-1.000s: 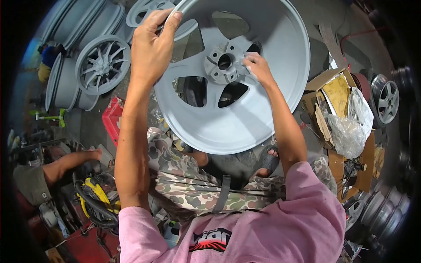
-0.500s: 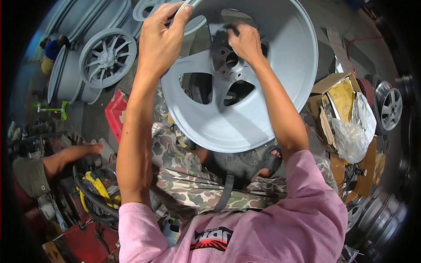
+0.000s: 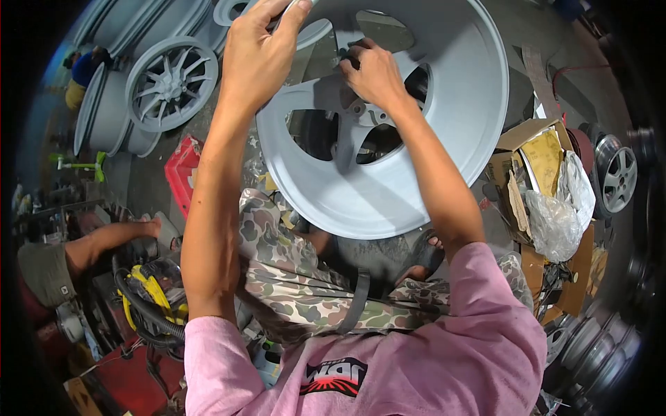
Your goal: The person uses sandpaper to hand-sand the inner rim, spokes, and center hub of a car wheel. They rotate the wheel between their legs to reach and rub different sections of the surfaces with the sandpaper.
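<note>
A large pale grey wheel rim (image 3: 361,201) is tilted in front of my legs, its spokes and central hub showing. My left hand (image 3: 263,52) is closed on the rim's upper left edge, thumb on top. My right hand (image 3: 374,75) is inside the rim, over the spokes just above the hub. Its fingers are bent round a small dark thing that I cannot make out.
Grey rims, one multi-spoke (image 3: 171,84), stand at upper left near a person in blue (image 3: 86,67). A red object (image 3: 182,173) lies left. At right are a cardboard box (image 3: 510,139) with plastic, and more wheels (image 3: 616,173). Another person's leg (image 3: 111,247) reaches in at left.
My right hand has moved slightly left and down within the rim. The rim has shifted a little, and its hub now appears turned. My left hand stays at the edge.
</note>
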A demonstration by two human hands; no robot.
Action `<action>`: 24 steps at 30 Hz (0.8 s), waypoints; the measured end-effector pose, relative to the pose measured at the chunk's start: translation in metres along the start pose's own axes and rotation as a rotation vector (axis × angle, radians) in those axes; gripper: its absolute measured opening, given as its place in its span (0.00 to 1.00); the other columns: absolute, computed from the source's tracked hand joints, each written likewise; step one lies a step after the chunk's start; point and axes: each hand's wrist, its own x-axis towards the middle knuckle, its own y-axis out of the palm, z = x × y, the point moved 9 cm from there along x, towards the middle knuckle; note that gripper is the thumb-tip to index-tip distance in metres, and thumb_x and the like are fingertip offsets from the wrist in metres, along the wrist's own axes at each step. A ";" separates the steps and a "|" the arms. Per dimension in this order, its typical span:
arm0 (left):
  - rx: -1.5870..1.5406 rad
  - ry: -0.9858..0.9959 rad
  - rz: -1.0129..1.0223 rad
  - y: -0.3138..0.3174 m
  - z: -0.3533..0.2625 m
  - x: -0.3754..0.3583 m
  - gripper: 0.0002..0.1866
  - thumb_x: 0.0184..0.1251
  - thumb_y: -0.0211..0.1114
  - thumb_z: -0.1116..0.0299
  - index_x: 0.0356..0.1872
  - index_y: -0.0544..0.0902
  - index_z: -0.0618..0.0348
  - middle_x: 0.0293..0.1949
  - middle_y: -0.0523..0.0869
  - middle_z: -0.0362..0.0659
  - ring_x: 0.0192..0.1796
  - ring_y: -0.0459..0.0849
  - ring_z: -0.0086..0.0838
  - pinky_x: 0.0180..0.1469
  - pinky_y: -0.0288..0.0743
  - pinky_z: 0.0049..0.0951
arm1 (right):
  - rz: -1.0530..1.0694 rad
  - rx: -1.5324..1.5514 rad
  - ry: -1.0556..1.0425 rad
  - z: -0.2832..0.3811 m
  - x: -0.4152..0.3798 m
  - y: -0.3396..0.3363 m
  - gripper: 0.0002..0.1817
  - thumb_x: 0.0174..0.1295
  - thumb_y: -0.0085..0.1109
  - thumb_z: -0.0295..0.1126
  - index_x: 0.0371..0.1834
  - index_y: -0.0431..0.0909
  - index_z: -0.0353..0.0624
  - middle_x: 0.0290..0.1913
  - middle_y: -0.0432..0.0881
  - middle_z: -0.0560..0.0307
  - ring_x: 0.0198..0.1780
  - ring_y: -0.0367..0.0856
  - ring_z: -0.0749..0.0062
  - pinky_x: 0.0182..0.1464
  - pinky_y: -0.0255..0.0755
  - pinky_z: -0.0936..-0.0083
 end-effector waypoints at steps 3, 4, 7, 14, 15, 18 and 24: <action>-0.029 -0.093 0.024 0.002 -0.008 0.000 0.13 0.80 0.60 0.68 0.50 0.84 0.69 0.32 0.82 0.36 0.37 0.76 0.17 0.41 0.71 0.24 | 0.376 -0.134 0.027 -0.006 0.000 0.019 0.20 0.60 0.63 0.41 0.41 0.89 0.32 0.51 0.86 0.38 0.48 0.84 0.36 0.57 0.78 0.54; -0.064 -0.080 0.025 0.002 -0.010 0.000 0.13 0.80 0.60 0.67 0.50 0.84 0.69 0.32 0.82 0.36 0.37 0.76 0.17 0.41 0.71 0.24 | 0.376 -0.133 0.026 -0.006 0.000 0.019 0.20 0.60 0.63 0.41 0.41 0.89 0.32 0.51 0.86 0.38 0.48 0.84 0.36 0.57 0.78 0.54; -0.066 -0.072 0.022 0.000 -0.010 0.000 0.13 0.79 0.60 0.67 0.50 0.84 0.69 0.32 0.82 0.36 0.37 0.76 0.17 0.41 0.71 0.24 | 0.469 -0.229 -0.071 -0.006 -0.006 0.023 0.22 0.58 0.62 0.44 0.39 0.89 0.32 0.51 0.87 0.37 0.49 0.84 0.35 0.58 0.78 0.53; -0.080 -0.093 0.044 0.003 -0.007 0.001 0.13 0.79 0.60 0.67 0.49 0.85 0.69 0.32 0.83 0.36 0.38 0.76 0.17 0.41 0.72 0.24 | 0.329 -0.091 0.326 -0.101 -0.030 -0.016 0.35 0.56 0.62 0.51 0.53 0.85 0.27 0.59 0.84 0.34 0.62 0.81 0.40 0.66 0.74 0.58; -0.084 -0.094 0.045 0.003 -0.005 0.001 0.13 0.79 0.60 0.67 0.49 0.85 0.69 0.32 0.83 0.36 0.38 0.76 0.17 0.41 0.72 0.24 | 0.275 0.039 0.394 -0.116 -0.043 -0.019 0.35 0.56 0.62 0.51 0.54 0.85 0.26 0.61 0.84 0.35 0.63 0.82 0.42 0.66 0.74 0.59; -0.079 -0.083 0.040 0.004 -0.001 0.001 0.13 0.79 0.60 0.67 0.49 0.85 0.69 0.33 0.84 0.36 0.38 0.76 0.17 0.41 0.72 0.24 | 0.235 0.261 0.500 -0.157 -0.085 -0.017 0.35 0.59 0.63 0.51 0.58 0.83 0.27 0.61 0.85 0.37 0.62 0.84 0.48 0.66 0.73 0.62; -0.087 -0.048 0.005 0.001 -0.002 0.001 0.13 0.79 0.60 0.67 0.50 0.85 0.69 0.34 0.85 0.36 0.40 0.77 0.17 0.44 0.73 0.24 | 0.350 -0.027 0.427 -0.153 -0.148 -0.035 0.16 0.67 0.59 0.36 0.47 0.87 0.34 0.52 0.88 0.41 0.54 0.85 0.42 0.58 0.78 0.58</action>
